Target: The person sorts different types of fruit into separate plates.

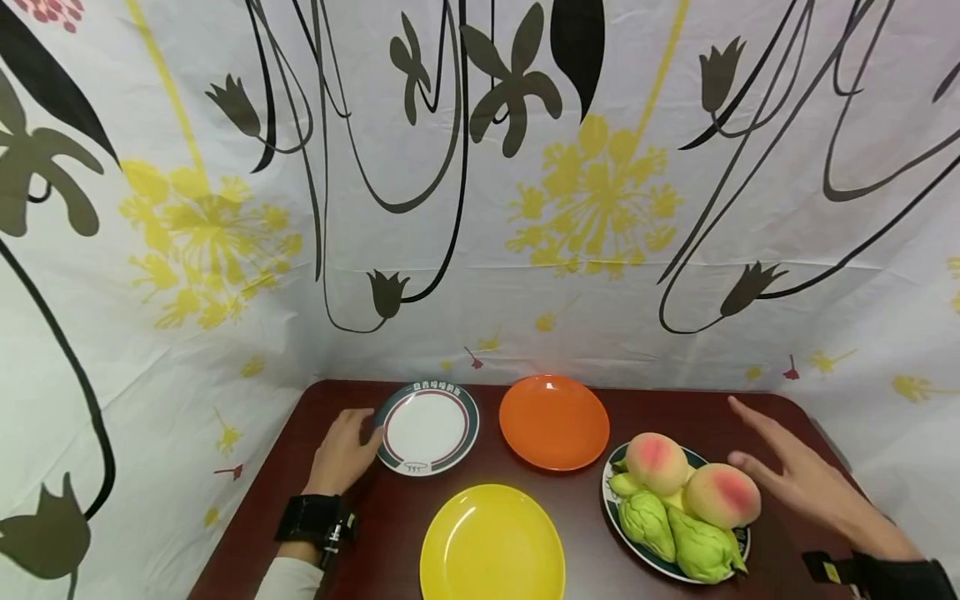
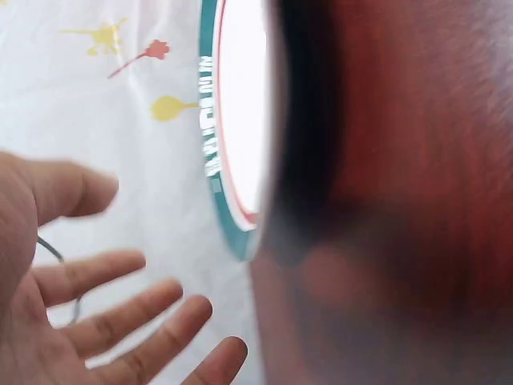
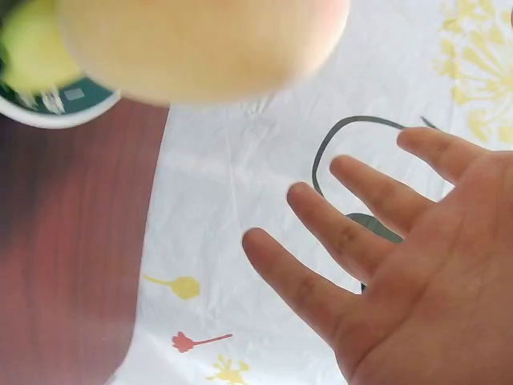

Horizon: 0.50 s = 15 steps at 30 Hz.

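My left hand (image 1: pixel 342 454) is at the left edge of a white plate (image 1: pixel 424 427) with a dark green rim, its fingers spread and holding nothing in the left wrist view. The right hand (image 1: pixel 798 471), fingers extended, hovers just right of a green-rimmed plate (image 1: pixel 628 540) loaded with fruit and vegetables. Two pink-and-yellow peaches (image 1: pixel 723 496) lie toward its back and right. Light green, wrinkled vegetables (image 1: pixel 701 546) sit at its front. In the right wrist view a peach (image 3: pixel 208 48) looms above the spread fingers (image 3: pixel 296 281).
An orange plate (image 1: pixel 554 422) lies at the back middle of the dark red-brown table (image 1: pixel 390 533). Nearer the front is a yellow plate (image 1: pixel 492 546). White cloth (image 1: pixel 480 225) with printed flowers hangs behind the table and along both sides.
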Motion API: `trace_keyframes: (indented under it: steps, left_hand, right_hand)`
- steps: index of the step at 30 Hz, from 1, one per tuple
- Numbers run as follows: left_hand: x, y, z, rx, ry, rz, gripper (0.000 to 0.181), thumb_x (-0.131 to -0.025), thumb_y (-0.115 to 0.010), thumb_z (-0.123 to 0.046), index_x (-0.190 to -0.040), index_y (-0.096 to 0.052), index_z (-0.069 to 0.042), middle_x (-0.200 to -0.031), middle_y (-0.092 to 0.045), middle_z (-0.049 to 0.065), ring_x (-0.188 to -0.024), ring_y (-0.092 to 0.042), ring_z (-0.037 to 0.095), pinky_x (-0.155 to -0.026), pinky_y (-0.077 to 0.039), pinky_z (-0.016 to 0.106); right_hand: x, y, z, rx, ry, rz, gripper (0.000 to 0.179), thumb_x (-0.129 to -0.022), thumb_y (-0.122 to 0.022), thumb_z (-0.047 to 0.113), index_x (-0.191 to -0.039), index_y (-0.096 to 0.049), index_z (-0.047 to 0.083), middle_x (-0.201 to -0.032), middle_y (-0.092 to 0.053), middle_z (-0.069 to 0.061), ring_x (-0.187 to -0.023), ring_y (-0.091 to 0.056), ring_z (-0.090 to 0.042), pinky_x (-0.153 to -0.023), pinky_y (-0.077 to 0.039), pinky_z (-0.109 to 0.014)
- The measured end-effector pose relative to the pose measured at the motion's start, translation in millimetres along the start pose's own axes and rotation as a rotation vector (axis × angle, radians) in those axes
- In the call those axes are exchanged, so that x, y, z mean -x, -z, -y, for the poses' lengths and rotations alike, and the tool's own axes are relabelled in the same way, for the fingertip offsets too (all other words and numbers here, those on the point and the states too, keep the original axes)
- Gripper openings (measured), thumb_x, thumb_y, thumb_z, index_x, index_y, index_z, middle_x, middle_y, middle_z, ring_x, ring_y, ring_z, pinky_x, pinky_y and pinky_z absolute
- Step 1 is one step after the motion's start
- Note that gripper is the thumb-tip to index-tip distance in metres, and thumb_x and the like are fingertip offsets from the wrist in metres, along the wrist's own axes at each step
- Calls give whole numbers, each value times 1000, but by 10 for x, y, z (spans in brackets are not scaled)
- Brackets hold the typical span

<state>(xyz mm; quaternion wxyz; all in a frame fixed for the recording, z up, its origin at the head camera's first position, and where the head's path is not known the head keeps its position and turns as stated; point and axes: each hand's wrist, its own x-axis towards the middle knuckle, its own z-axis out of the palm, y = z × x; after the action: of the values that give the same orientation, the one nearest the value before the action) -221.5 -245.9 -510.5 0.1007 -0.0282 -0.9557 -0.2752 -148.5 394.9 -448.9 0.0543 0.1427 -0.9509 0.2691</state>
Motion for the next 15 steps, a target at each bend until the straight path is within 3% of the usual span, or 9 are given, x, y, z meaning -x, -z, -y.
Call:
trace_keyframes:
  steps: [1, 3, 5, 8, 9, 11, 12, 15]
  left_hand:
    - [5, -26, 33, 25, 31, -6, 52, -99, -64, -31, -141, -55, 0, -138, -53, 23, -119, -59, 38, -90, -53, 58]
    - [8, -73, 96, 72, 82, -10, 55, -100, -62, -30, -143, -51, 2, -137, -50, 25, -112, -61, 38, -86, -53, 56]
    - [2, -115, 150, 115, 137, -6, 58, -101, -60, -31, -146, -47, 3, -136, -47, 26, -109, -61, 37, -86, -52, 55]
    - [-15, -182, 231, 177, 188, 9, 62, -103, -58, -33, -147, -41, 6, -130, -48, 28, -102, -61, 37, -85, -51, 53]
    - [-18, -203, 255, 215, 204, 19, 62, -103, -57, -32, -148, -40, 7, -127, -49, 28, -97, -62, 36, -82, -53, 51]
    - [-27, -247, 297, 290, 226, 35, 62, -104, -57, -31, -148, -38, 8, -119, -53, 27, -85, -66, 33, -74, -57, 45]
    - [-31, -271, 317, 332, 241, 42, 61, -104, -57, -30, -149, -37, 7, -113, -55, 26, -77, -67, 31, -68, -58, 42]
    - [-47, -334, 340, 435, 280, 45, 60, -105, -57, -29, -149, -37, 5, -100, -60, 21, -57, -67, 25, -56, -57, 34]
  right_hand:
    - [49, -32, 28, -3, 4, -9, 80, -101, -65, 25, -164, -16, 31, -161, -32, -19, -140, -11, 17, -92, -37, -61]
    - [131, -106, 59, -21, 24, -33, 85, -97, -70, 22, -164, -18, 29, -158, -35, -21, -132, -11, 25, -106, -34, -50]
    - [196, -181, 74, -37, 26, -52, 90, -93, -75, 21, -163, -19, 29, -155, -38, -22, -130, -12, 27, -113, -25, -26]
    - [258, -288, 76, -57, 12, -60, 97, -89, -80, 21, -163, -19, 29, -151, -42, -23, -131, -15, 25, -114, -27, -32]
    - [274, -317, 77, -53, 2, -61, 98, -87, -81, 22, -163, -19, 29, -150, -43, -21, -130, -18, 24, -108, -35, -42]
    - [296, -372, 76, -57, -11, -59, 100, -85, -83, 24, -163, -20, 29, -149, -45, -11, -128, -23, 23, -93, -45, -45]
    - [304, -397, 75, -62, -15, -56, 101, -85, -84, 25, -163, -21, 29, -150, -44, -3, -125, -25, 24, -86, -47, -44]
    - [316, -471, 68, -96, -1, -62, 102, -81, -88, 26, -162, -25, 26, -147, -38, 22, -120, -35, 23, -75, -50, -24]
